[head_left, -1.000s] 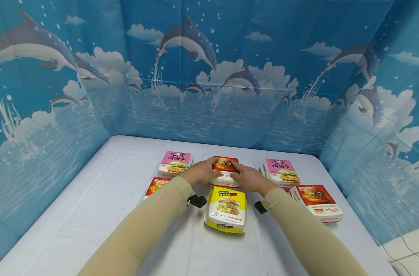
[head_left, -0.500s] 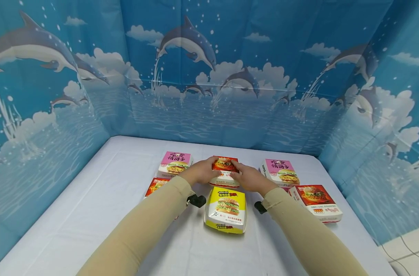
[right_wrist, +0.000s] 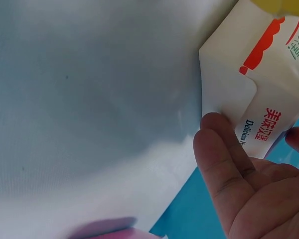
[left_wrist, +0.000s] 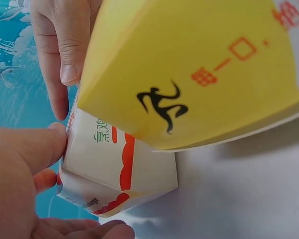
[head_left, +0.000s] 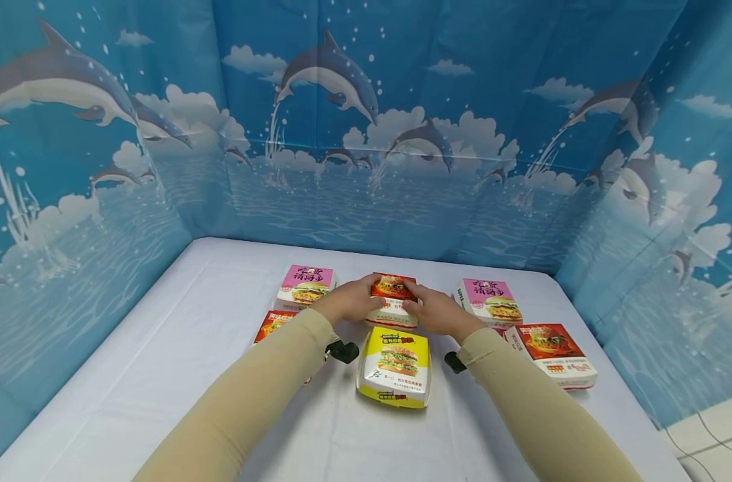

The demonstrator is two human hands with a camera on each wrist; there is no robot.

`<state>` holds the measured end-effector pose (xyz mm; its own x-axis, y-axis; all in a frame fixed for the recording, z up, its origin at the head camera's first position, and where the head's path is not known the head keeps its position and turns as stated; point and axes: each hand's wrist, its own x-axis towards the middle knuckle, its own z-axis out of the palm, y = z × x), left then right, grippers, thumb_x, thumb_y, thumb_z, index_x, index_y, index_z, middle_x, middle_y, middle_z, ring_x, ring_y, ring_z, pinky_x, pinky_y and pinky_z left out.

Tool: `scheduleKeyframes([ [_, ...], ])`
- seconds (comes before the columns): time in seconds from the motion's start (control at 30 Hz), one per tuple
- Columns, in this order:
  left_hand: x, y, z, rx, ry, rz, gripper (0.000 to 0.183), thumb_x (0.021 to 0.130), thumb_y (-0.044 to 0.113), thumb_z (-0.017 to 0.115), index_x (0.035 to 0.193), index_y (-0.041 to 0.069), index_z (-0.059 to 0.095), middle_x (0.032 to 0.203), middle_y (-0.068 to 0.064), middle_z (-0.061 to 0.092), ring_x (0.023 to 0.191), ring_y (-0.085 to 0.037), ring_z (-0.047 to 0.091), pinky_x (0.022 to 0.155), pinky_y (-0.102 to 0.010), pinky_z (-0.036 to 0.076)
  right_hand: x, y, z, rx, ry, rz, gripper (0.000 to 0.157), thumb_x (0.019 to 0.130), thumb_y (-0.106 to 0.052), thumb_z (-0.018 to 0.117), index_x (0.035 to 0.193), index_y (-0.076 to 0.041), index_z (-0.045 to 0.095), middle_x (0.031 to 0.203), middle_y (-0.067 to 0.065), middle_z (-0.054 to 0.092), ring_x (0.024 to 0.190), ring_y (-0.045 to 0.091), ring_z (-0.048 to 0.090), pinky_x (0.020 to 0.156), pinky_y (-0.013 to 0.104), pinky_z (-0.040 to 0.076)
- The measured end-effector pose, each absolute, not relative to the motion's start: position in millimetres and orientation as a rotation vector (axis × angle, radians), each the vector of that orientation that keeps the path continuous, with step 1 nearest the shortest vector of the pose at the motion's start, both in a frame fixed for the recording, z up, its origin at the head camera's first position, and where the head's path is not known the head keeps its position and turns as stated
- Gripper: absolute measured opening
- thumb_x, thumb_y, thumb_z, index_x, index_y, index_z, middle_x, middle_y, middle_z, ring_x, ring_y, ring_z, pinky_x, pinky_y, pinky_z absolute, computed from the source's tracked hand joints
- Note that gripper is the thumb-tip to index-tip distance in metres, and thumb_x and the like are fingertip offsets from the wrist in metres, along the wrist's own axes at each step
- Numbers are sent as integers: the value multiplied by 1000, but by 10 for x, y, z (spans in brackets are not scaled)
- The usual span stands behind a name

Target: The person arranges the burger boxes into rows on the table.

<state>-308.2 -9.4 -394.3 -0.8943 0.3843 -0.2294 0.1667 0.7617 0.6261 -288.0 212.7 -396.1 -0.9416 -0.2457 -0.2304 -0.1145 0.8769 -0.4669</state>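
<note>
A red-and-white burger box (head_left: 395, 313) stands toward the back middle of the white table. My left hand (head_left: 352, 298) holds its left side, and my right hand (head_left: 441, 312) holds the right side; the thumbs reach its front part. In the left wrist view, the left hand (left_wrist: 17, 172) has its thumb against the box (left_wrist: 102, 157) and fingers along the side. The right wrist view has fingertips of the right hand (right_wrist: 254, 186) against the box's side panel (right_wrist: 264, 92). A yellow-and-white burger box (head_left: 396, 361) sits just in front, partly covering the held box in the left wrist view.
To the left stand a pink burger box (head_left: 306, 286) and a red one (head_left: 272, 326) partly behind the left sleeve. At right are another pink box (head_left: 491, 302) and a red-and-white box (head_left: 555, 355). A blue dolphin-print curtain (head_left: 366, 194) borders the table's back and sides.
</note>
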Motion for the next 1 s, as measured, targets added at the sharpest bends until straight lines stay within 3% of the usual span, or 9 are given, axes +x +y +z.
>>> scheduleKeyframes([
  [0.57,-3036,-93,-3914,399,2624,885,75,105,47,60,169,29,24,163,-10,47,134,-31,54,118,-56,43,-2846,2144,-3939,-285,2777,-648,71,111,-46,49,171,-24,17,174,20,26,156,45,33,123,64,34],
  [1.0,-2969,-39,-3797,471,2695,858,77,106,47,60,169,22,25,168,-11,40,147,-32,48,123,-56,39,-2738,2210,-3811,-311,2886,-604,69,111,-43,51,169,-19,24,173,26,21,155,50,31,121,67,33],
])
